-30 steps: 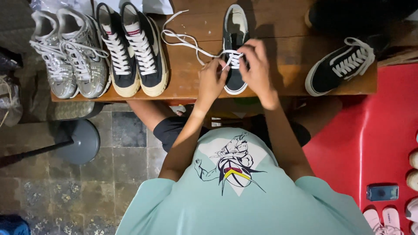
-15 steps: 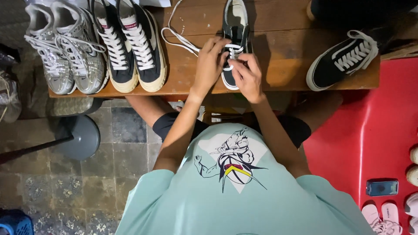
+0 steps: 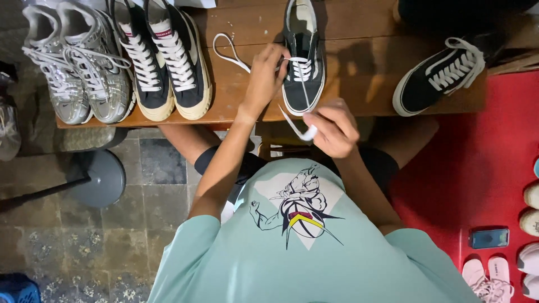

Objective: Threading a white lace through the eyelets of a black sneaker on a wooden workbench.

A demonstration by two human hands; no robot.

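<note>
A black low sneaker (image 3: 303, 56) with a white sole lies on the wooden bench (image 3: 359, 67), toe towards me. My left hand (image 3: 264, 73) rests at its left side, fingers pinching the white shoelace (image 3: 292, 120) at the eyelets. A loose loop of that lace (image 3: 224, 50) trails left on the bench. My right hand (image 3: 332, 128) is off the bench edge, close to my chest, gripping the lace's other end and holding it stretched from the shoe.
The matching black sneaker (image 3: 441, 73) lies at the bench's right end. A pair of black high-tops (image 3: 163, 56) and silver sneakers (image 3: 73, 62) stand at the left. A round stool base (image 3: 101, 177) is on the tiled floor; a phone (image 3: 489, 238) and pale shoes (image 3: 530, 207) lie on the red mat.
My right hand has left the shoe and drawn back towards my body, pulling the lace end out with it. My left hand stays at the eyelets.
</note>
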